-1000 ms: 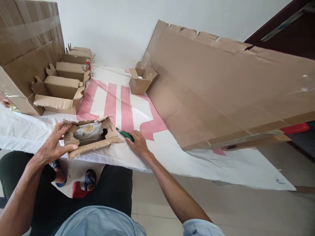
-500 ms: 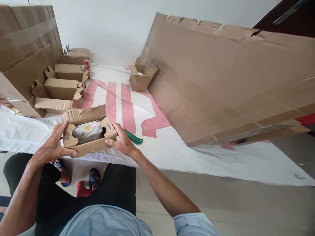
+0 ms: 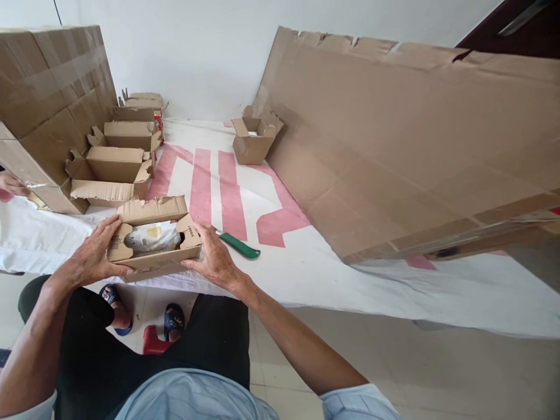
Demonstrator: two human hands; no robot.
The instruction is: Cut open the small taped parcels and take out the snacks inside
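An open cardboard box (image 3: 160, 258) lies at the table's front edge between my hands, its long flaps raised. Inside it is a white plastic packet (image 3: 155, 236) with a yellow print and a barcode; what lies beneath the packet is hidden. My left hand (image 3: 98, 251) is closed round the box's left end, thumb along the near side. Round the right end my right hand (image 3: 212, 256) grips, its thumb on the near side too. Just beyond that hand rests a green-handled knife (image 3: 240, 245), its blade mostly hidden behind my fingers.
Several open small boxes (image 3: 116, 163) stand in a row beside a large taped carton (image 3: 56, 105) at the left. Another small box (image 3: 254, 143) leans near a big cardboard sheet (image 3: 394, 151) on the right. Another person's hand (image 3: 13, 184) shows at the far left edge.
The box, tilted and slightly raised before, now sits lower and flatter at the table edge, with both hands still on it. The whole view has shifted a little.
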